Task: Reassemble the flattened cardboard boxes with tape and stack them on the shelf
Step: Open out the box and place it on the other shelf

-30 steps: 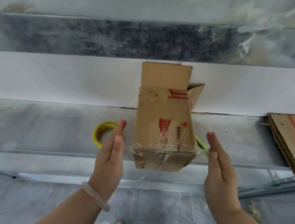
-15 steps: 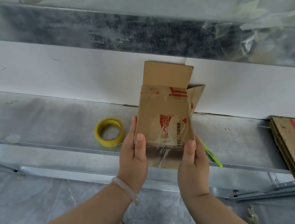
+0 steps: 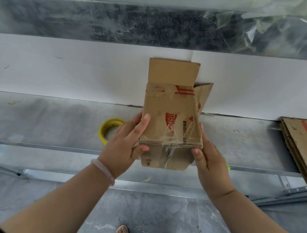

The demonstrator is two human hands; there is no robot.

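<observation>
A small brown cardboard box (image 3: pixel 171 106) with red print and old clear tape lies on the metal shelf (image 3: pixel 46 122), its far flaps open and its near end sticking out past the shelf's front edge. My left hand (image 3: pixel 126 145) grips its left near corner, thumb under the near flap and fingers up the side. On the other side, my right hand (image 3: pixel 208 158) holds the right near corner, thumb on the bottom fold. A yellow tape roll (image 3: pixel 106 129) lies on the shelf just left of my left hand, partly hidden by it.
A stack of flattened cardboard (image 3: pixel 304 146) lies at the right end of the shelf. A green pen (image 3: pixel 227 165) peeks out behind my right hand. A white wall panel backs the shelf and another shelf runs above. The grey floor and my feet show below.
My hands moved in from open positions either side of the box and took hold of its near corners. The box has shifted slightly toward me.
</observation>
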